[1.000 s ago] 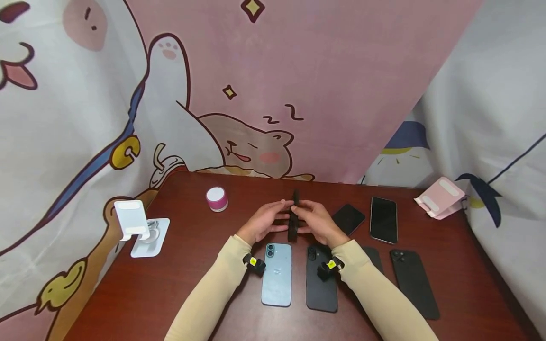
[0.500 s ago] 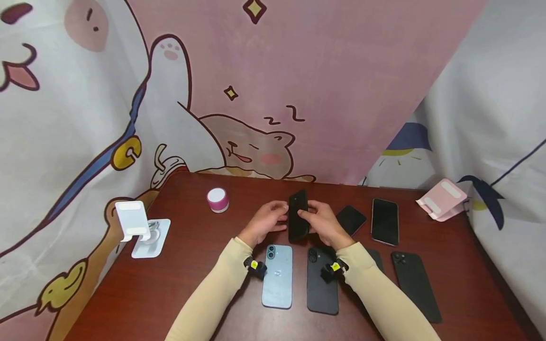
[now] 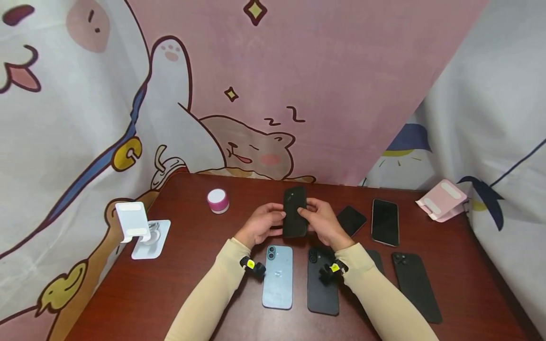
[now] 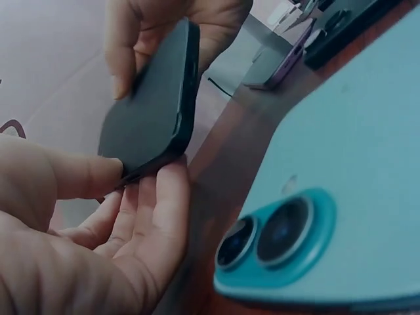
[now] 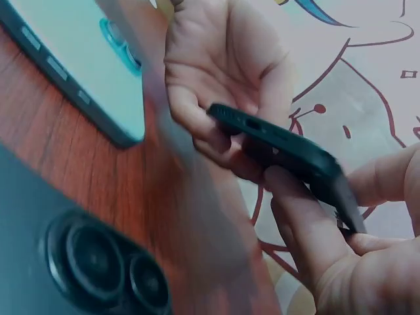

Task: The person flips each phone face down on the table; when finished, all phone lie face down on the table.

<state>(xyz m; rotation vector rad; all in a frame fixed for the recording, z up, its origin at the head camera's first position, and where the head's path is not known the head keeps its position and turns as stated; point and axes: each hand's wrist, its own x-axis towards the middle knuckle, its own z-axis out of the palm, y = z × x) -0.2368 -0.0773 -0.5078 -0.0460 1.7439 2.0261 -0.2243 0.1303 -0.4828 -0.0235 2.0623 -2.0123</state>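
Black phone (image 3: pixel 294 221) held above the counter (image 3: pixel 192 274).
From afar, I see fingers of the left hand (image 3: pixel 261 224) and right hand (image 3: pixel 323 222) grasping its opposite sides, beyond the pale-blue phone (image 3: pixel 278 279).

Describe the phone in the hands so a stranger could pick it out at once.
Find the reddish-brown table, then the left hand and right hand above it. Between them is the black phone, the only one held up; the other phones lie flat on the table.

Head camera high, facing forward-down at table (image 3: pixel 141 293); wrist cameras close, sharing held phone (image 3: pixel 294 215).
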